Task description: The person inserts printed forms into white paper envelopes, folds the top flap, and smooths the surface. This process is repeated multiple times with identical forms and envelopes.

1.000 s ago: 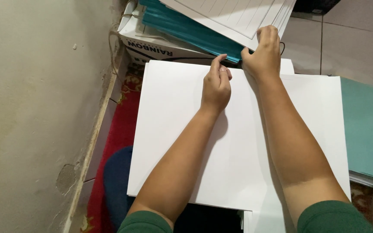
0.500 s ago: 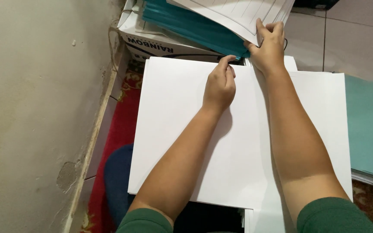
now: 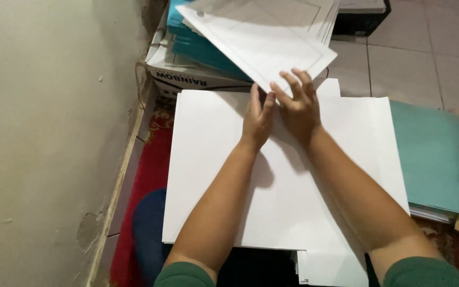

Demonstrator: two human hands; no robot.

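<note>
A white sheet with thin ruled borders (image 3: 269, 45) lies tilted over a pile of teal paper (image 3: 200, 45) on a cardboard box (image 3: 187, 77). My right hand (image 3: 298, 109) holds the sheet's near corner, its fingers spread on top. Beside it, my left hand (image 3: 257, 121) lies flat on a big stack of blank white sheets (image 3: 213, 175), and its fingertips touch the same corner. Both forearms stretch across the white stack. More ruled sheets (image 3: 330, 21) lie under the top one.
A plaster wall (image 3: 54, 133) runs along the left, with a red rug (image 3: 144, 186) and a dark blue thing (image 3: 147, 228) at its foot. Teal sheets (image 3: 442, 159) lie on the right, a black box (image 3: 362, 16) stands at the back on the tiled floor (image 3: 431, 48).
The ruled sheet has come down and toward me. My right hand went from a closed grip on its edge to spread fingers on its corner, and my left hand flattened out beside it.
</note>
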